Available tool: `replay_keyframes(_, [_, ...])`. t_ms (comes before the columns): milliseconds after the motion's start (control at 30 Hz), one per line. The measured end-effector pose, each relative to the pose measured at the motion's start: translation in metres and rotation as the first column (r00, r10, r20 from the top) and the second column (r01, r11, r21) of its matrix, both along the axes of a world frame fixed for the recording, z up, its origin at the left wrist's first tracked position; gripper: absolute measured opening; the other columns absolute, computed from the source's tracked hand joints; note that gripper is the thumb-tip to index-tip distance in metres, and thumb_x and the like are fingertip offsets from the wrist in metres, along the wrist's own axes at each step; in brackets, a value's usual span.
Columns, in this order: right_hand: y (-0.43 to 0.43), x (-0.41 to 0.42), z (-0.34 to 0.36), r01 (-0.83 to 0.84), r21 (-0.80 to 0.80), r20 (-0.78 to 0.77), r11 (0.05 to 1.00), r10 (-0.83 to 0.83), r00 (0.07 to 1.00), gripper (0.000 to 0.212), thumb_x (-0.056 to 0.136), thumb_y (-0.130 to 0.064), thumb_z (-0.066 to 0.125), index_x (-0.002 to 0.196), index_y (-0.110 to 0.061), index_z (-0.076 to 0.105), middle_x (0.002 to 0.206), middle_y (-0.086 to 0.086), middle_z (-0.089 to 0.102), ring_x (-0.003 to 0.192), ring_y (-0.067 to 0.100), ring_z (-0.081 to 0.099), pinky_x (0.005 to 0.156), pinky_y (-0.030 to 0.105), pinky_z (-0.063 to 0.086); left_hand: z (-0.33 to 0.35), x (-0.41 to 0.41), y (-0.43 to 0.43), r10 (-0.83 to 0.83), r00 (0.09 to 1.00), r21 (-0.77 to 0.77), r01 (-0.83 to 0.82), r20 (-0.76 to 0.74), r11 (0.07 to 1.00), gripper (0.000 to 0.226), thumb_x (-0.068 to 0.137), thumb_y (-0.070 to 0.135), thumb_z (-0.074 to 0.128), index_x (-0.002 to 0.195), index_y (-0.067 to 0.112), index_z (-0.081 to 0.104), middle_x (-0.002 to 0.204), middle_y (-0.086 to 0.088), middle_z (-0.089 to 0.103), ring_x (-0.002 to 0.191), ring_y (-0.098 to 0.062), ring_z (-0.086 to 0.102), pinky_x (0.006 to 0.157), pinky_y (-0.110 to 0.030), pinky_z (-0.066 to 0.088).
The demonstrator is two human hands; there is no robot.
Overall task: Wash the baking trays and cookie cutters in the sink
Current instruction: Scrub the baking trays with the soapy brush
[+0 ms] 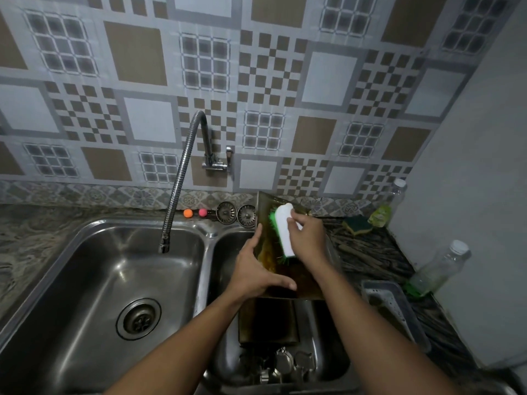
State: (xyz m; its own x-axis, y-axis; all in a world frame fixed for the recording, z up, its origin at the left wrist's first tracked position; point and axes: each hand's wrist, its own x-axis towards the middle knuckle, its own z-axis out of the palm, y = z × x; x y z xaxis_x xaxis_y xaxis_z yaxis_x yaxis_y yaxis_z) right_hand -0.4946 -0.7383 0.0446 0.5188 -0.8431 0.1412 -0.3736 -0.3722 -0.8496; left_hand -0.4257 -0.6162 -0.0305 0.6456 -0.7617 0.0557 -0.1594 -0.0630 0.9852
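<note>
- One double sink (94,252) fills the lower left and centre of the frame: a left basin with a round drain (139,319), and a right basin under the hands.
- One bendy metal tap (182,178) comes off the tiled wall at centre and hangs over the left basin.
- Two baking trays show in the right basin: one dark, stained tray (273,269) held tilted up at centre right, and a second dark tray (268,320) lying flat just below it.
- A third, grey tray (393,306) sits on the counter at lower right.
- Several metal cookie cutters (281,363) lie in a heap at the bottom of the right basin, low in the frame; the count cannot be told.
- The left hand (256,275) grips the left edge of the tilted tray, thumb across its face.
- The right hand (306,238) is curled round one scrub brush (285,232) with a white back and green bristles, pressed to the tray.
- Two sink strainers (226,212) stand against the wall just left of the tray's top.
- Two small balls, one orange (188,213) and one pink (202,212), sit beside them.
- Two clear plastic bottles with white caps stand at right: one (387,206) by the wall, one (439,269) nearer.
- One green and yellow sponge (356,225) lies near the far bottle.
- No label or writing can be read.
</note>
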Motion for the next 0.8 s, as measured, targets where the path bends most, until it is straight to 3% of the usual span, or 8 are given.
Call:
replay_keyframes(133, [0.023,0.004,-0.003,-0.166,0.018,-0.003,0.986,0.166,0.986,0.034,0.095,-0.018,0.060,0.128,-0.012,0.063,0.128,-0.001,0.064,0.111,0.007,0.058,0.076,0.006,0.042,0.007,0.008,0.000,0.054,0.996,-0.077,-0.059,-0.075,0.995,0.154,0.021,0.048,0.100,0.154,0.019,0.027,0.140,0.001,0.055,0.130,-0.005,0.051,0.109,-0.035,0.043])
replay_keyframes(200, [0.023,-0.007,-0.011,-0.216,0.012,-0.022,0.976,0.216,0.976,0.033,0.093,-0.017,0.062,0.126,-0.012,0.065,0.126,-0.003,0.065,0.113,0.002,0.056,0.077,0.000,0.038,0.008,0.011,0.005,0.086,0.991,-0.101,-0.097,-0.104,0.990,0.155,0.020,0.048,0.098,0.154,0.019,0.026,0.142,0.001,0.054,0.130,-0.005,0.051,0.109,-0.033,0.043])
replay_keyframes(300, [0.009,-0.028,-0.022,-0.181,-0.003,-0.035,0.984,0.181,0.983,0.031,0.092,-0.018,0.065,0.123,-0.014,0.066,0.123,0.000,0.067,0.112,0.008,0.061,0.085,0.015,0.044,0.004,0.012,0.012,0.118,0.983,-0.121,-0.135,-0.144,0.983,0.150,0.023,0.042,0.099,0.153,0.018,0.028,0.135,0.003,0.059,0.125,-0.005,0.056,0.108,-0.038,0.045])
replay_keyframes(500, [-0.003,-0.032,-0.011,-0.061,0.054,0.058,0.997,0.058,0.997,0.033,0.095,-0.021,0.061,0.128,-0.017,0.063,0.129,-0.002,0.063,0.104,0.007,0.058,0.079,0.019,0.048,0.022,0.005,0.008,0.050,0.997,-0.136,-0.057,-0.057,0.989,0.139,0.028,0.048,0.096,0.151,0.021,0.035,0.136,0.012,0.055,0.124,0.009,0.050,0.105,-0.018,0.041])
replay_keyframes(567, [0.014,-0.019,-0.004,-0.109,0.070,0.111,0.992,0.101,0.989,0.033,0.095,-0.019,0.061,0.128,-0.016,0.062,0.125,-0.007,0.063,0.103,0.008,0.061,0.073,0.010,0.048,0.027,0.002,0.003,0.047,0.997,-0.132,-0.054,-0.059,0.990,0.123,0.045,0.065,0.087,0.151,0.027,0.036,0.142,0.005,0.053,0.129,-0.003,0.051,0.109,-0.029,0.042])
replay_keyframes(667, [0.032,-0.014,-0.008,-0.204,0.107,0.180,0.973,0.182,0.967,0.033,0.093,-0.015,0.063,0.126,-0.011,0.063,0.125,-0.003,0.065,0.110,0.004,0.061,0.084,0.007,0.047,0.020,0.006,-0.002,0.103,0.988,-0.124,-0.117,-0.115,0.985,0.094,0.070,0.087,0.052,0.148,0.036,0.037,0.144,-0.005,0.053,0.131,-0.022,0.052,0.108,-0.053,0.042])
replay_keyframes(733, [0.035,-0.025,-0.017,-0.253,0.095,0.159,0.963,0.236,0.959,0.033,0.093,-0.016,0.064,0.125,-0.013,0.064,0.124,-0.005,0.065,0.111,0.000,0.060,0.092,0.013,0.048,0.026,0.009,0.001,0.178,0.974,-0.117,-0.195,-0.140,0.974,0.096,0.071,0.091,0.039,0.149,0.036,0.034,0.147,-0.002,0.049,0.134,-0.018,0.048,0.112,-0.048,0.039])
replay_keyframes(800, [0.029,-0.040,-0.026,-0.267,0.079,0.110,0.960,0.258,0.960,0.032,0.092,-0.018,0.065,0.125,-0.016,0.065,0.125,-0.007,0.064,0.111,0.000,0.060,0.089,0.009,0.047,0.033,0.009,0.006,0.214,0.968,-0.133,-0.231,-0.132,0.964,0.101,0.071,0.090,0.040,0.151,0.029,0.032,0.149,0.008,0.043,0.137,-0.009,0.043,0.116,-0.040,0.035])
